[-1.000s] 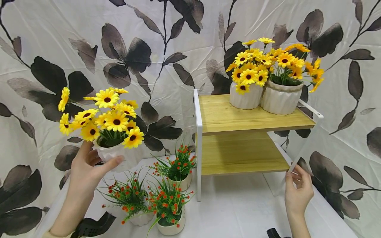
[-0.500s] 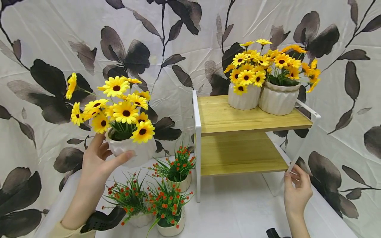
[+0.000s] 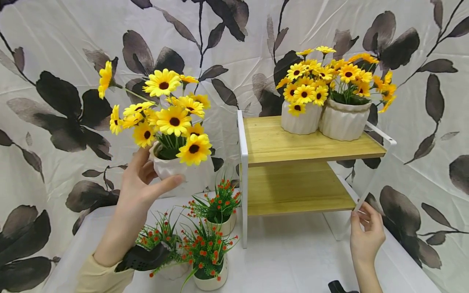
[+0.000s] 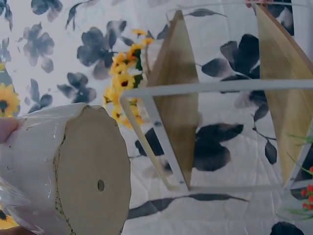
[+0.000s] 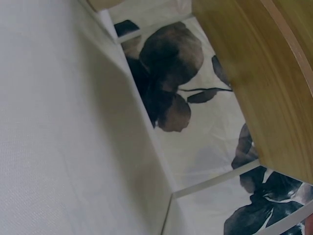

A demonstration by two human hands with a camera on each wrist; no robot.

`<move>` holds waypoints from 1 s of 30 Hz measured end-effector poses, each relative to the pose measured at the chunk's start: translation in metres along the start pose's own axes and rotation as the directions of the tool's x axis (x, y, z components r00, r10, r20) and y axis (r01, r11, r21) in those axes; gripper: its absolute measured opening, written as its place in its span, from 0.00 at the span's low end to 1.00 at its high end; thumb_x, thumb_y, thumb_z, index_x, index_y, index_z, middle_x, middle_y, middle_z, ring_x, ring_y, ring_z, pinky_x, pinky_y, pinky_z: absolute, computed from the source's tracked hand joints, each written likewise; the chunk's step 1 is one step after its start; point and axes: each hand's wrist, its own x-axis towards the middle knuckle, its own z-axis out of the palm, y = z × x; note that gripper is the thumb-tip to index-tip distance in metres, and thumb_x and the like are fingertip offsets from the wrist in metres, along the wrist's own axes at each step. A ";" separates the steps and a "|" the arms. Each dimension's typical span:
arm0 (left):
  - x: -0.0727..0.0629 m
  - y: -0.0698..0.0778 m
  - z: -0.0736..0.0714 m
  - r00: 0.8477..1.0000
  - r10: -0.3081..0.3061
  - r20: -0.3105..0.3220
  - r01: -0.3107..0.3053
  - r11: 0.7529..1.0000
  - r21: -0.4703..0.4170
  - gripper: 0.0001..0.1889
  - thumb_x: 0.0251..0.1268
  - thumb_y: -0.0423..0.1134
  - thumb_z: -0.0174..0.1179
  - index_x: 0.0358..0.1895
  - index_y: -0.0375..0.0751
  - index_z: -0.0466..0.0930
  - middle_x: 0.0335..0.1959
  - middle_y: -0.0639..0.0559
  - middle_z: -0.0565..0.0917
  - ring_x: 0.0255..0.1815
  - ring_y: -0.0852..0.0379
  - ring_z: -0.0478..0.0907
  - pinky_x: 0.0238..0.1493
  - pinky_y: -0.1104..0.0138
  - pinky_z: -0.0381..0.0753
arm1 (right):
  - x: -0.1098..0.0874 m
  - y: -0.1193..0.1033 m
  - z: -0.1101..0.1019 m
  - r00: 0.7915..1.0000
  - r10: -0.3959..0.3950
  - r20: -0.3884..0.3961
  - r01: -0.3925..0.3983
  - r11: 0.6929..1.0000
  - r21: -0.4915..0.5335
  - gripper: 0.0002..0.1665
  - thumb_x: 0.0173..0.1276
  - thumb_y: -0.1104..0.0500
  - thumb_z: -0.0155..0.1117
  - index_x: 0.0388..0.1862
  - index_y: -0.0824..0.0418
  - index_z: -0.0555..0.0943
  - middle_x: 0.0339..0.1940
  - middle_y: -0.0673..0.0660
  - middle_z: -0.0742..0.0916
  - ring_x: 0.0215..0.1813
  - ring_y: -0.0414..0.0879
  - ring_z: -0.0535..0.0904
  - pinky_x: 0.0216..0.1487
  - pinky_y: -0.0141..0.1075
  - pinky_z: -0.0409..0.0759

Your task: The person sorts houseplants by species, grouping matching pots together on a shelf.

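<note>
My left hand (image 3: 141, 195) grips a white ceramic flowerpot (image 3: 187, 173) with yellow daisy-like flowers (image 3: 174, 121), thumb in front and fingers behind. The pot is in the air, left of a two-tier wooden shelf (image 3: 311, 144) with white metal side frames. In the left wrist view, the base of the held pot (image 4: 93, 171) shows a small drain hole. My right hand (image 3: 367, 236) pinches the shelf's right frame near the lower board. Two similar pots (image 3: 346, 120) of yellow flowers stand side by side on the right part of the top board.
Several pots of red-flowered plants (image 3: 210, 252) stand on the white-covered table (image 3: 289, 260) left of the shelf, below my left forearm. The lower board (image 3: 296, 191) is bare wood in view. A floral-patterned cloth (image 3: 157, 24) hangs behind everything.
My left hand has raised the pot of yellow flowers and carried it to the right, closer to the shelf. My right hand has stayed on the frame.
</note>
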 end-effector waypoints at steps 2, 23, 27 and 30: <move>0.002 0.004 0.004 1.000 0.008 0.014 -0.008 1.000 -0.006 0.40 0.56 0.33 0.68 0.71 0.62 0.61 0.58 0.59 0.75 0.52 0.57 0.73 0.43 0.70 0.76 | 0.000 0.000 0.000 1.000 0.002 0.000 -0.002 1.000 -0.003 0.20 0.62 0.76 0.60 0.54 0.73 0.78 0.40 0.31 0.75 0.40 0.27 0.74 0.45 0.12 0.72; 0.029 0.038 0.046 0.992 0.085 0.098 -0.087 0.996 0.011 0.38 0.51 0.40 0.69 0.67 0.66 0.65 0.53 0.52 0.79 0.52 0.55 0.77 0.48 0.62 0.77 | 0.000 -0.002 0.000 1.000 0.009 -0.010 -0.009 1.000 0.019 0.20 0.61 0.77 0.59 0.53 0.74 0.78 0.40 0.32 0.76 0.40 0.27 0.74 0.45 0.12 0.72; 0.034 0.042 0.049 0.989 0.108 0.101 -0.105 0.994 -0.034 0.35 0.51 0.38 0.69 0.65 0.65 0.68 0.53 0.54 0.78 0.49 0.54 0.78 0.43 0.65 0.80 | 0.000 0.000 0.000 1.000 0.011 -0.011 -0.011 1.000 0.017 0.20 0.61 0.77 0.59 0.54 0.73 0.78 0.40 0.32 0.76 0.40 0.27 0.74 0.45 0.12 0.72; 0.037 0.044 0.051 0.989 0.106 0.101 -0.101 0.993 -0.057 0.35 0.51 0.37 0.69 0.64 0.64 0.69 0.52 0.53 0.79 0.48 0.53 0.79 0.41 0.65 0.81 | 0.000 0.001 0.001 1.000 0.012 -0.011 -0.012 1.000 0.021 0.20 0.61 0.77 0.59 0.54 0.74 0.78 0.40 0.32 0.76 0.40 0.27 0.74 0.45 0.12 0.72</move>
